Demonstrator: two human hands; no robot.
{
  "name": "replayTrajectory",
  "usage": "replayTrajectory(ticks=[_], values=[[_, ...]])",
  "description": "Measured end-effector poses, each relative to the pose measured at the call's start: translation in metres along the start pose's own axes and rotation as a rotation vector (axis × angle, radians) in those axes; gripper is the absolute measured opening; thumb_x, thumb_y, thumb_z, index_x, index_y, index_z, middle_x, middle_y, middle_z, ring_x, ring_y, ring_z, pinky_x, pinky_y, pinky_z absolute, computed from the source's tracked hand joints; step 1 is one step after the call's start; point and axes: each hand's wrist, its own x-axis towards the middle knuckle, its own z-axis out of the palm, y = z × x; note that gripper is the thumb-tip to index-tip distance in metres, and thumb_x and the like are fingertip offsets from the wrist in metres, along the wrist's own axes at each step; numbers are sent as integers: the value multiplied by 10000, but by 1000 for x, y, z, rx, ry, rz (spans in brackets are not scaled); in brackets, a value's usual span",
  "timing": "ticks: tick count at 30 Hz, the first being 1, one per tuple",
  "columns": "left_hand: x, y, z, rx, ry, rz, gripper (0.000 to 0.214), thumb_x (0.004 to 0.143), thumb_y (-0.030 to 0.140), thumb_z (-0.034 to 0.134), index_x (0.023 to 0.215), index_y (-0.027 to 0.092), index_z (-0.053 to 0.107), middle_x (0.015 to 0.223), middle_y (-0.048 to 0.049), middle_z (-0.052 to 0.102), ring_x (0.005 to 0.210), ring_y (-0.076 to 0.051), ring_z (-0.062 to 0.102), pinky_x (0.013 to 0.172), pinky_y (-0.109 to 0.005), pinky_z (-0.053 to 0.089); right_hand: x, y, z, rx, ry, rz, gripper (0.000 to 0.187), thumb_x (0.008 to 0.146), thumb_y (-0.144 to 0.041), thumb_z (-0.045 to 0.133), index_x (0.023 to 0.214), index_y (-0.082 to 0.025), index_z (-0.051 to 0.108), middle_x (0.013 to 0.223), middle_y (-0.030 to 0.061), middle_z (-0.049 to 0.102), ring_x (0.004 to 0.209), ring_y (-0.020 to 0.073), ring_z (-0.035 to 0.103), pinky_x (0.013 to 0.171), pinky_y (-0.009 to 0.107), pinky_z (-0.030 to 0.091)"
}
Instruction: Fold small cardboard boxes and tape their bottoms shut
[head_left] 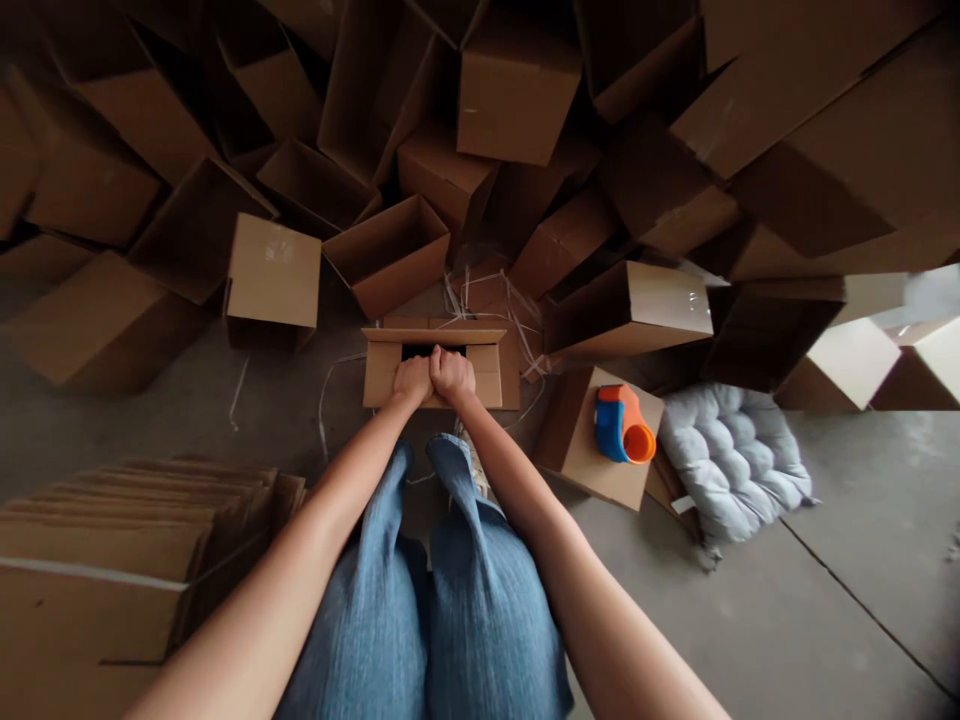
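Note:
In front of my knees a cardboard box (381, 378) stands on the floor, its top partly open with a dark gap between the flaps. My left hand (413, 378) is closed at the near flap's inner edge, fingers curled over into the gap. Right beside it, touching, my right hand (454, 376) grips the same edge, also closed. The fingertips of both hands are hidden. The far flap (435, 336) stands raised behind the hands.
A blue and orange tape dispenser (624, 427) rests on a closed box (585, 430) to the right, near a grey cushion (731, 460). Flattened cardboard (97, 600) is stacked at lower left. Many boxes (517, 95) are piled ahead, with loose white straps (517, 300) among them.

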Motion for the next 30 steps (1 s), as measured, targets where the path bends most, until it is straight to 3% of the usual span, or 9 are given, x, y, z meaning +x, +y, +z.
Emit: replayTrajectory(ticks=[7,17,30], values=[[6,-2,4,65,43,45,362,965,177,397,1046,103,742,1066,-194,740,1054,-290,700,900,-366,542,4,1,1,-54,11,0,557,1048,-330,224,1006,-132,742,933,180,752,874,259,730,781,327,540],[12,-3,7,39,29,46,363,975,229,409,1024,123,753,1054,-184,746,1046,-288,703,906,-372,540,5,-4,-8,-69,-88,20,562,1048,-311,210,1030,-129,741,981,212,742,926,260,724,825,347,527],[22,-2,6,24,57,3,372,968,203,397,998,111,756,1032,-192,748,1029,-278,708,886,-347,544,18,0,-6,-62,-52,38,565,1044,-317,205,1029,-156,747,951,177,752,899,270,731,801,360,540]])
